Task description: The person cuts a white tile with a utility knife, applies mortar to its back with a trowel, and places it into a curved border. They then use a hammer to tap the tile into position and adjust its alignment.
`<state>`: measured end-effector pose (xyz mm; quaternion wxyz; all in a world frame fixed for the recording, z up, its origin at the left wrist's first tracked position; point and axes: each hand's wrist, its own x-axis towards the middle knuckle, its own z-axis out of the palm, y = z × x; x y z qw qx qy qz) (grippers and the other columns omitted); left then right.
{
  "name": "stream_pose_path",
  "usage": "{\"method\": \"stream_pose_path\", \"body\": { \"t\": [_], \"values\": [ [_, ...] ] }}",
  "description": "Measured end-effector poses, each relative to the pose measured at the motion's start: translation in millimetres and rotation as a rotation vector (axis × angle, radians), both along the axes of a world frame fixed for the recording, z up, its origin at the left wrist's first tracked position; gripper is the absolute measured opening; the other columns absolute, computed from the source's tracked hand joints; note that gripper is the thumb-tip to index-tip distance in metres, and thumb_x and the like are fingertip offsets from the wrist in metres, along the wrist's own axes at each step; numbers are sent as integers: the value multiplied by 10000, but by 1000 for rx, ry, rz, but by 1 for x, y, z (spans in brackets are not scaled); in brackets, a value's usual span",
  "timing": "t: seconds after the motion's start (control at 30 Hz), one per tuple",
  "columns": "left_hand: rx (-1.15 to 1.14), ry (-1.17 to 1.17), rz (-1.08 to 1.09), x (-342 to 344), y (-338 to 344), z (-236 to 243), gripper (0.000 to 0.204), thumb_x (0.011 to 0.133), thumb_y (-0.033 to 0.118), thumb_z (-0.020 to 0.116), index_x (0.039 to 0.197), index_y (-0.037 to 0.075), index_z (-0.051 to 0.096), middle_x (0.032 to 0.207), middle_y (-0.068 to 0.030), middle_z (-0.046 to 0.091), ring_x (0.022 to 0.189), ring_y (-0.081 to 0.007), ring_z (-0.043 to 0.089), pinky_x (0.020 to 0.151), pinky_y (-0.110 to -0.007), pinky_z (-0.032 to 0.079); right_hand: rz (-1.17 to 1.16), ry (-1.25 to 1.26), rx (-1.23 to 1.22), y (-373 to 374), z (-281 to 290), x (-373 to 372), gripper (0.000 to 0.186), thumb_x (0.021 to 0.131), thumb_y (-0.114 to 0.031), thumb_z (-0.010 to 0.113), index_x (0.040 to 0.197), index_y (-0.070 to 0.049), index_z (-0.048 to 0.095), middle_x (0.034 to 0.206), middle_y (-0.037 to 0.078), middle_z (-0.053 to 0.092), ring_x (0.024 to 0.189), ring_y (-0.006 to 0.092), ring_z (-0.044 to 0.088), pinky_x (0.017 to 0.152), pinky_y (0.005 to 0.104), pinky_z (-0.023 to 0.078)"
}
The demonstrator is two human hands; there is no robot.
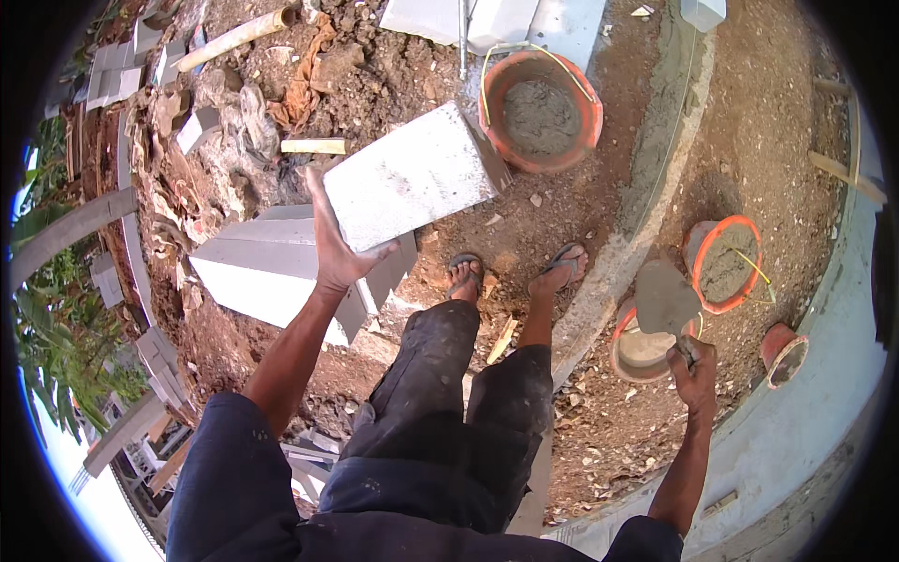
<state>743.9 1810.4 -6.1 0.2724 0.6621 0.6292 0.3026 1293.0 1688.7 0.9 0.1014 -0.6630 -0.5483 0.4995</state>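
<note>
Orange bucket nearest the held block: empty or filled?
Partly filled: grey mix lies inside the bucket, below its rim; exact depth cannot be told.

The person's left forearm point(296, 354) angles up and rightward to a left hand point(338, 258) with its thumb point(373, 256) stretched out sideways and its fingers point(316, 184) extended upward, while the right forearm point(683, 471) slants up to a right hand point(695, 376) with its fingers curled in.

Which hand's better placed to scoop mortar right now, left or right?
Right, most likely. The right hand already grips the trowel, its blade showing just beside an orange-rimmed mortar bucket. The left hand is occupied with the white block, away from that bucket.
</note>
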Motion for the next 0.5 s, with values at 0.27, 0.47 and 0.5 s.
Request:
{"method": "stream_pose_path", "body": {
  "t": [0.27, 0.47, 0.5],
  "values": [
    [-54, 6, -17, -12, -9, -2, 1352, 496, 354, 930, 1479, -131, 137, 1447, -299, 318, 1370, -405, 347, 1147, -431, 282, 721, -404, 651, 216, 107, -168, 194, 693, -149, 672, 824, -15, 621, 781, 149, 609, 771, 341, 589, 676, 412, 459],
    [-119, -93, -38, -16, -10, -10, 1302, 526, 314, 903, 1517, -31, 131, 1472, -255, 320, 1362, -413, 368, 1122, -416, 343, 866, -473, 867, 232, 109, -245, 279, 728, -133, 729, 949, -17, 606, 890, 150, 612, 815, 355, 609, 737, 463, 476],
    [-157, -99, -49, -17, -10, -11, 1299, 532, 306, 899, 1522, -19, 124, 1475, -254, 317, 1362, -416, 368, 1118, -416, 350, 873, -435, 875, 229, 106, -250, 320, 750, -139, 741, 1013, -13, 610, 957, 162, 636, 830, 371, 615, 770, 480, 483]
  ]
}}
